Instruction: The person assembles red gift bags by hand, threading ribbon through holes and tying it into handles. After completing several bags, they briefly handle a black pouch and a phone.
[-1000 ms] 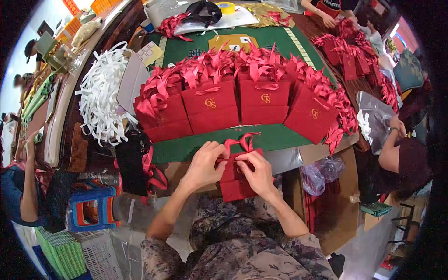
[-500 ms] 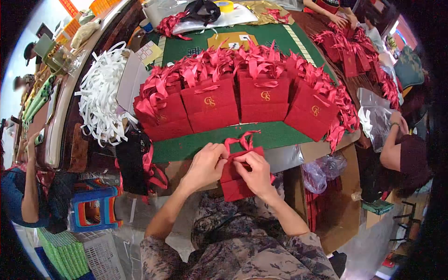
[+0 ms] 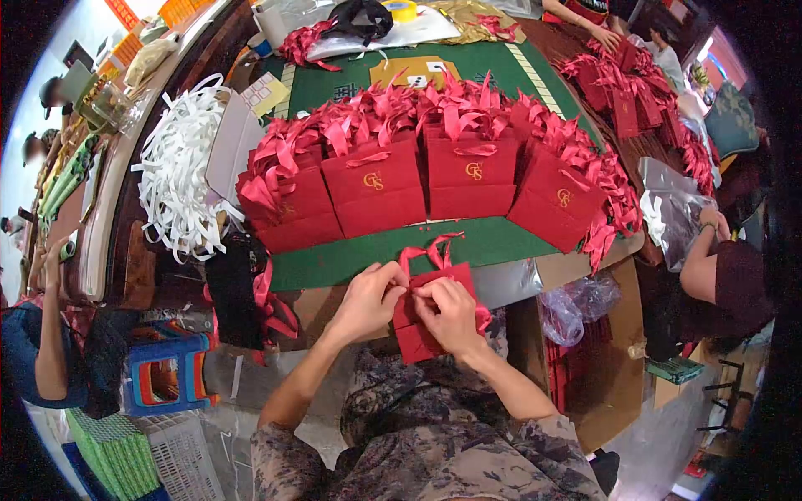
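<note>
A small red paper gift bag (image 3: 415, 341) is held in front of me at the table's near edge, its ribbon handle (image 3: 434, 250) looping up from the top. My left hand (image 3: 370, 302) is closed, thumb and fingers pinched at the bag's upper left side. Close beside it, my right hand (image 3: 447, 313) pinches at the front of the bag, and a ribbon end (image 3: 483, 317) sticks out past that hand. What lies exactly between the fingertips is hidden. Beyond my hands stand several rows of red gift bags (image 3: 376, 190) with gold letters and ribbon handles.
White ribbons (image 3: 184, 167) spill from a box on the left. A green mat (image 3: 334, 269) covers the table. To the right are a plastic bag (image 3: 668, 196), a co-worker's arm (image 3: 702, 267) and a cardboard box (image 3: 614, 376). Blue stools (image 3: 171, 371) stand lower left.
My right hand has shifted slightly left, nearer my left hand, and turned a little. The ribbon end beside it shows more. The bag stays nearly in place.
</note>
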### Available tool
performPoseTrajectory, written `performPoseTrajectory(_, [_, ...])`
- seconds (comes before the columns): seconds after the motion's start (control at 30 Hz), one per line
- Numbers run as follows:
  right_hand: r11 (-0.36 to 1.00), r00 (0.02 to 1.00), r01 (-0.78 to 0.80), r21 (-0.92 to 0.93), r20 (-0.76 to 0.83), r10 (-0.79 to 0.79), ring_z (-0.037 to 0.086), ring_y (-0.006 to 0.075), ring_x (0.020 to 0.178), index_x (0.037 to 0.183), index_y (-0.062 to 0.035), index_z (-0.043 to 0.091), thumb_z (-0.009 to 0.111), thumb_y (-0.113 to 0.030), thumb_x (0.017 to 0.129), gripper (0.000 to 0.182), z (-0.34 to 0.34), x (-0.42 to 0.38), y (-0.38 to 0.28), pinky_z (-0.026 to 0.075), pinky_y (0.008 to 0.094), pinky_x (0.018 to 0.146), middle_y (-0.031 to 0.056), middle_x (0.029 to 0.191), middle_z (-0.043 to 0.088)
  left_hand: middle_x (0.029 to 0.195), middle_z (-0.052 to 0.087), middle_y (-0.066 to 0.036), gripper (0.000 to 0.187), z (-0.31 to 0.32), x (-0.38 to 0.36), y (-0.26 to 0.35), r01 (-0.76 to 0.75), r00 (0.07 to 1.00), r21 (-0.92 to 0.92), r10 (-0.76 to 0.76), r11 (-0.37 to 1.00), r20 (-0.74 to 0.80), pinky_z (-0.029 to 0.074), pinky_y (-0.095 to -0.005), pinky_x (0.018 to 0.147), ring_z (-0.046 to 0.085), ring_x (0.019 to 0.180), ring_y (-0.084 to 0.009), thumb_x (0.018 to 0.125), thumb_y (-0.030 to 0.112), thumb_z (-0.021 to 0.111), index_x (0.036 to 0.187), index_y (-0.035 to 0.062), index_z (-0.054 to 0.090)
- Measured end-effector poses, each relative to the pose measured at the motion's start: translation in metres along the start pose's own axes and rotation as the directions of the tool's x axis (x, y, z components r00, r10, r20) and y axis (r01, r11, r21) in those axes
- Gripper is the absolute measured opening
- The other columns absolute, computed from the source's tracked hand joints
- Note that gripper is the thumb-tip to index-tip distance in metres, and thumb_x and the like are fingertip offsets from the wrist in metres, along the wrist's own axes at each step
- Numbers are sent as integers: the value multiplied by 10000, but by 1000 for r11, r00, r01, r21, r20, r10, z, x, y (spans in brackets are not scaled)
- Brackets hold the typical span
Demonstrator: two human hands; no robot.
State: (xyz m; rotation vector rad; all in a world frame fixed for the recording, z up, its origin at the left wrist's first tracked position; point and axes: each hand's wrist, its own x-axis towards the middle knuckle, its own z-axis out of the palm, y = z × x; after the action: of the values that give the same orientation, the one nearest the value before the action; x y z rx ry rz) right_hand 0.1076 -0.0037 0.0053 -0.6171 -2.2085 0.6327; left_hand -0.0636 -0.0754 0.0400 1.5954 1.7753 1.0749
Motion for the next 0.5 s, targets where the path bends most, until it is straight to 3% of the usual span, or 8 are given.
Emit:
performPoseTrajectory(0.17, [984, 995, -100, 145, 0, 101, 634, 293, 810, 902, -60, 637, 742, -71, 794, 151, -2, -1, -2, 476, 417, 728, 90, 849, 636, 822, 643, -144, 99, -4, -1, 8, 54, 998, 1, -54, 999, 9, 496, -384, 689, 639, 797, -284, 862, 28, 658, 944, 16, 604])
performPoseTrajectory(0.27, [993, 999, -34, 110, 29, 31, 643, 280, 790, 882, -44, 655, 742, -24, 788, 129, -2, -1, 2, 480, 389, 705, 91, 862, 666, 825, 650, -154, 107, -5, -3, 7, 96, 995, -7, -96, 995, 41, 509, -390, 674, 652, 775, -295, 861, 32, 660, 946, 9, 599])
performPoseTrajectory(0.33, [995, 999, -29, 100, 35, 26, 646, 281, 798, 880, -45, 657, 744, -26, 783, 132, -2, 0, 2, 481, 391, 708, 91, 866, 669, 820, 665, -169, 111, -3, -4, 9, 179, 983, -6, -178, 984, 38, 513, -437, 767, 651, 828, -353, 841, 23, 654, 919, 4, 579])
performPoseTrajectory(0.5, [999, 999, -15, 32, 39, 14, 651, 282, 818, 879, -52, 658, 750, -37, 767, 145, 1, -3, 2, 480, 395, 717, 84, 868, 672, 812, 685, -164, 137, 5, -7, 4, 209, 978, 11, -208, 978, -12, 532, -428, 774, 678, 799, -343, 817, 25, 685, 923, 0, 602])
